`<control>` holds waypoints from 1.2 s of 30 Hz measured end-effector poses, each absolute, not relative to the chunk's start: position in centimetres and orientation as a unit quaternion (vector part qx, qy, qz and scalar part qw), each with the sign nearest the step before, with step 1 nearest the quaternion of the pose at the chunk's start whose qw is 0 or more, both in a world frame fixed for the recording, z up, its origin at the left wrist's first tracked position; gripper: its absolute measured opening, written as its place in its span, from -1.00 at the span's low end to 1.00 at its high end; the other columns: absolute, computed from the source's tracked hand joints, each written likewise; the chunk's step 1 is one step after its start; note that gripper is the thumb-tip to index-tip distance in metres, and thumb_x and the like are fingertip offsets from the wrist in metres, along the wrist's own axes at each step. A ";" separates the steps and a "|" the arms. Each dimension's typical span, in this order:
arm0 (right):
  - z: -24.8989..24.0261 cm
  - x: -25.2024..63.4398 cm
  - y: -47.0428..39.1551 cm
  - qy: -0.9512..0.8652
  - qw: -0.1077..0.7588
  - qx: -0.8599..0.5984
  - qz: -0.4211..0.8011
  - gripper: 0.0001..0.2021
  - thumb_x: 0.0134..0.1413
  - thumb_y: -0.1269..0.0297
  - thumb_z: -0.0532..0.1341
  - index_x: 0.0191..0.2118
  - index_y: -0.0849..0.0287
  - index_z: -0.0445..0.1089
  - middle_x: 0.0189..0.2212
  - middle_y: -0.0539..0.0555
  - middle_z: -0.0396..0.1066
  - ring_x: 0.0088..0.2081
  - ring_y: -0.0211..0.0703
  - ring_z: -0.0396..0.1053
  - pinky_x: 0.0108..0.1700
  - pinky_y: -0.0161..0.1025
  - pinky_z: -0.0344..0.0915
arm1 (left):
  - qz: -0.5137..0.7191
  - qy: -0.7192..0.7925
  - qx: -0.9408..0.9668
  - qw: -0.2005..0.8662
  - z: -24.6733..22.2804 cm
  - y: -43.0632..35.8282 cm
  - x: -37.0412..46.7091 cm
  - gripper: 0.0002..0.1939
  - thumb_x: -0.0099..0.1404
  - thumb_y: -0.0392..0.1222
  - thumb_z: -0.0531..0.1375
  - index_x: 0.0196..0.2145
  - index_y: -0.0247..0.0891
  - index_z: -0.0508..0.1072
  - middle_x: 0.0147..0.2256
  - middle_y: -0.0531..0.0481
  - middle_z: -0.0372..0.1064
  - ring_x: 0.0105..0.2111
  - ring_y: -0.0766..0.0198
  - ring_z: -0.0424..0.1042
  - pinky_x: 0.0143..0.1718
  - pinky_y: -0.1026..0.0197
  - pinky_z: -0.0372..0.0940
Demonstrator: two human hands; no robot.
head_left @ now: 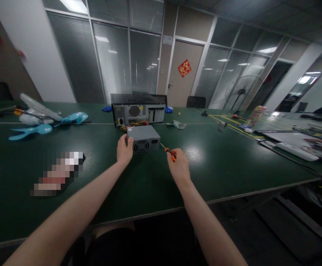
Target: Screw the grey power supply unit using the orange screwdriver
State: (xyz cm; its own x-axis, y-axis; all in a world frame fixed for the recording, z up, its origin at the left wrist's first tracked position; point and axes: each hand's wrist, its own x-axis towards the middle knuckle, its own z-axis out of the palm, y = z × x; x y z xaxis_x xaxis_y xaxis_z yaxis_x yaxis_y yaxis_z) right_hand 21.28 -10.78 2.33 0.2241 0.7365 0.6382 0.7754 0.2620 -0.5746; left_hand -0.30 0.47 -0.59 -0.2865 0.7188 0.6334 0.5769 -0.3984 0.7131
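A grey computer power supply (145,132) rests on the green table, its round fan grille and power socket facing me. My left hand (124,150) grips its left end, thumb on the near side and fingers behind. In my right hand (179,162) is a screwdriver (170,153) with an orange and black handle. Its thin shaft points up and left to the right end of the power supply; whether the tip touches is too small to tell. Coloured cables (134,125) run behind the unit, in front of a computer case (138,109) lying on its side.
A blurred-out object (59,175) lies left of my left forearm. Light-blue fan blades (36,131) are farther left. Small plastic bag (177,125) sits right of the case. Flat panels (285,142) and cables occupy the far right. The table's front edge (233,194) runs before me.
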 end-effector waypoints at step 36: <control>1.9 20.0 -10.6 -0.626 0.380 -0.681 0.003 -0.79 0.14 0.16 -0.05 -0.37 0.17 0.18 -0.51 0.07 0.30 -0.47 -0.16 0.31 -0.42 -0.26 0.15 | 0.582 0.562 0.584 0.068 -0.3 0.3 -0.9 -0.58 0.27 0.07 -0.12 -0.16 -0.22 0.34 -0.20 -0.07 0.36 -0.19 0.18 0.31 -0.15 0.16 0.17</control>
